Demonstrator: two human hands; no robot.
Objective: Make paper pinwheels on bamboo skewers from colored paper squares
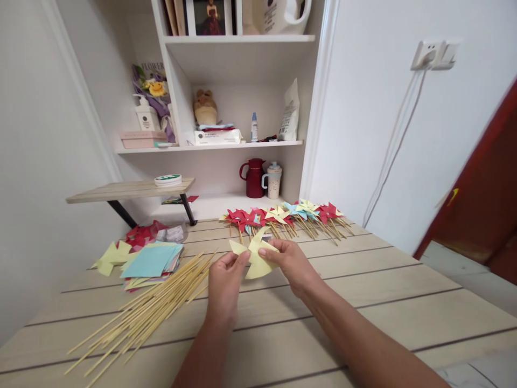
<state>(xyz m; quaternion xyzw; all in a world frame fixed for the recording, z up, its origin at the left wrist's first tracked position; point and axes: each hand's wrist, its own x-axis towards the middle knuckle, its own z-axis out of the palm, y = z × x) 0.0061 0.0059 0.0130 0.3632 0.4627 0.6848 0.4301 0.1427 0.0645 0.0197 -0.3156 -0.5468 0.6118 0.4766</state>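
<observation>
Yellow paper pinwheel, light and easily creased, pinched at its edges by left hand and right hand fingers; grip near centre.

both hands up and pinching, arms angled in

my left hand sits a little left of centre, back of the hand towards me, fingers curled with thumb and forefinger pinched together at the top. its forearm rises nearly straight from the bottom edge. my right hand is just beside it, slightly higher, knuckles up and fingers bent in a closed pinch pointing left. the right forearm runs in long from the lower right corner. the hands stay close but not touching.
</observation>
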